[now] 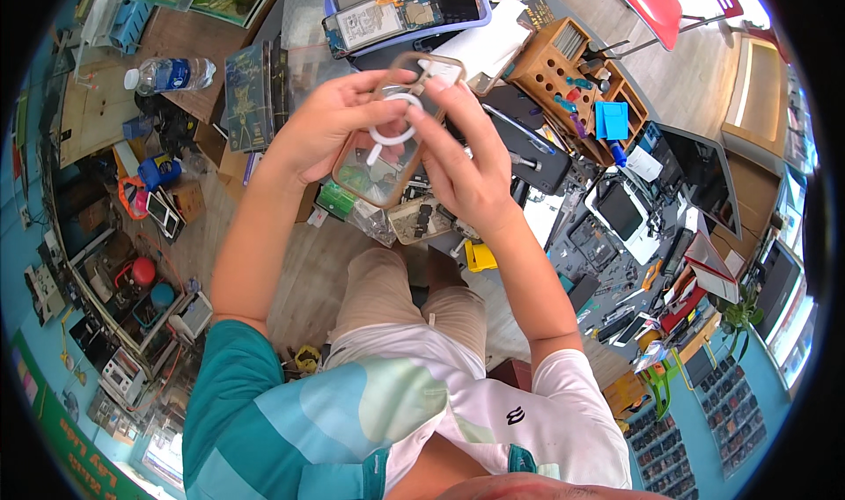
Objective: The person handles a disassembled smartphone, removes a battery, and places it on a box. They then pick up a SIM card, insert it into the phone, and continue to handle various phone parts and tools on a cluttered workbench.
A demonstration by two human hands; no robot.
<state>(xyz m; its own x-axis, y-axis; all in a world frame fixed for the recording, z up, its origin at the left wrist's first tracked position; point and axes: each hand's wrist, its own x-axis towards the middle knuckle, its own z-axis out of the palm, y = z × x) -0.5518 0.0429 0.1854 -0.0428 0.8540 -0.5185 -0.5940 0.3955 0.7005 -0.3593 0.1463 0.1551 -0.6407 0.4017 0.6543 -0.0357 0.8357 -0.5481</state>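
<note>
Up in front of me I hold a clear phone case [363,172] with a brownish rim, tilted, its top end leaning away to the right. A white ring with a short stem [376,136] shows on its back. My left hand [339,117] grips the case's left side, thumb lying across near the ring. From the right side, my right hand [468,161] has its fingers on the case, some by the ring and some near the top end. Parts of the fingers show through the clear back.
Beyond the case sits a lilac bin [489,11] holding an opened phone [374,25]. To the right stand a wooden organizer [550,64] and a bench strewn with phone parts. A water bottle [172,75] lies at left; a red chair [647,7] is far right.
</note>
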